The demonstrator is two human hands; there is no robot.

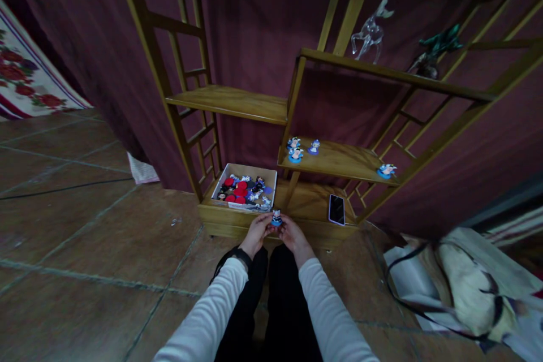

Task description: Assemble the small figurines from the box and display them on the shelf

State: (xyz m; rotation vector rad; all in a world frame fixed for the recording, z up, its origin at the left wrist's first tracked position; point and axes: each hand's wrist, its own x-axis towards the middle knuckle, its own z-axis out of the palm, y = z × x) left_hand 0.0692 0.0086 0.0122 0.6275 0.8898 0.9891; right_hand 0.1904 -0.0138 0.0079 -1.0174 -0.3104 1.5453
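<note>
A small figurine [276, 218] on a blue base is pinched between my two hands, in front of the shelf unit. My left hand [257, 231] holds it from the left, fingers closed at its base. From the other side, my right hand [293, 236] grips it too. Just beyond my left hand, a white cardboard box [220, 182] stands on the lowest shelf, filled with several figurines and red round pieces. On the shelf above and to the right are a purple-based figurine [314, 147], a pair of blue-based figurines [296, 155] and another figurine [386, 171] near the right end.
A phone [336, 209] lies on the lowest shelf at right. A clear glass deer [370, 34] and a dark green ornament [436, 51] stand on the top right shelf. Bags [462, 283] lie on the tiled floor at right; a cable [68, 187] crosses it at left.
</note>
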